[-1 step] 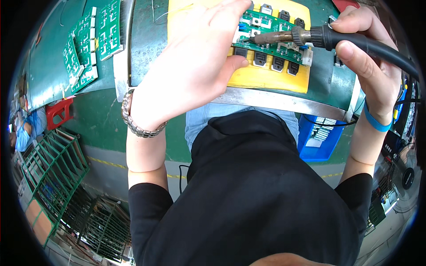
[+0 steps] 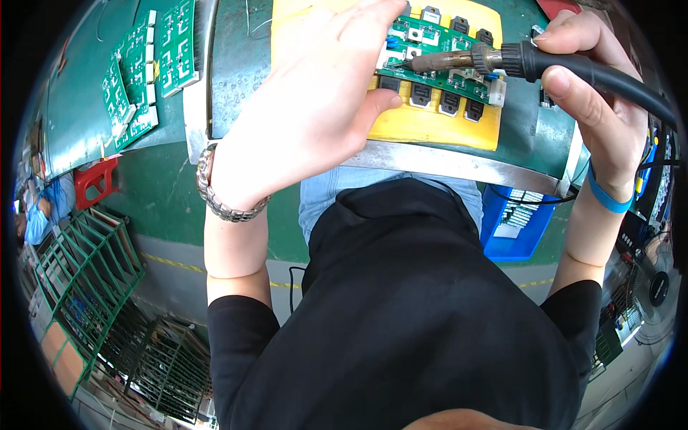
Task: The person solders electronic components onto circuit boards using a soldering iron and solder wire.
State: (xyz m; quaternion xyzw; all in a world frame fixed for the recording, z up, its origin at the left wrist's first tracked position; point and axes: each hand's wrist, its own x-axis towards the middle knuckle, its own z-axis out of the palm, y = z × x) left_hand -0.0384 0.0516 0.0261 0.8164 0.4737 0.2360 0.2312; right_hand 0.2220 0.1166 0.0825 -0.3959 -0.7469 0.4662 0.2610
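Again, no visible change is recorded since the earlier frame. Soldering iron (image 2: 512, 59): gripped by the right hand (image 2: 603, 118) at two o'clock, tip held at the green circuit board (image 2: 448, 41), one o'clock, over a yellow pad (image 2: 430, 131). Left hand (image 2: 315, 97), twelve o'clock: placed at the board's left end; grip cannot be told. Blue bin (image 2: 510, 249), three o'clock: pale strips (image 2: 522, 208) contained.

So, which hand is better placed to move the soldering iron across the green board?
Probably the right hand: it holds the soldering iron, which points toward the green board. The left hand is at the board's left end.
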